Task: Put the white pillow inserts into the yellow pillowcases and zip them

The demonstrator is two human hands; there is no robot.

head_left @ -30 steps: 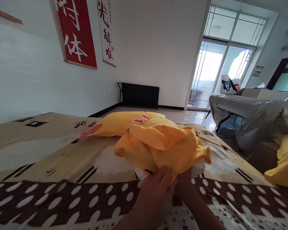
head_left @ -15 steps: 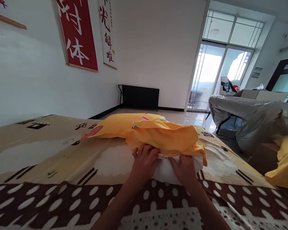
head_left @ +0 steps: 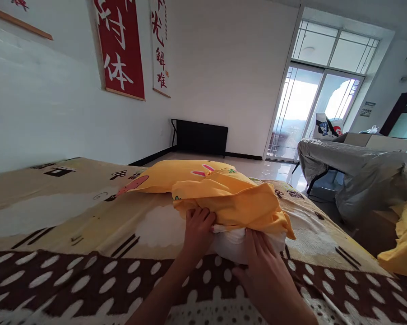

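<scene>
A yellow pillowcase [head_left: 230,205] lies bunched over a white pillow [head_left: 230,247], whose near end shows below the case's opening. My left hand [head_left: 199,231] is closed on the near edge of the pillowcase, left of the opening. On the pillow's right part rests my right hand [head_left: 265,268], fingers stretched forward and thumb apart. Its fingertips reach the edge of the case. Just behind is a yellow pillow [head_left: 159,175] with pink rabbit-ear prints. How far the white pillow extends inside the case is hidden.
Beneath everything spreads a beige and brown patterned blanket [head_left: 88,216]. Another yellow cloth item [head_left: 404,239] is at the right edge. A plastic-covered table [head_left: 352,158] stands beyond it, with a box [head_left: 386,141] and a bag on top. A black panel [head_left: 201,137] leans near the far wall.
My right hand has drawn back from the case's edge and flattened onto the white pillow. My left hand keeps its hold, slightly further left. The pillowcase folds have shifted.
</scene>
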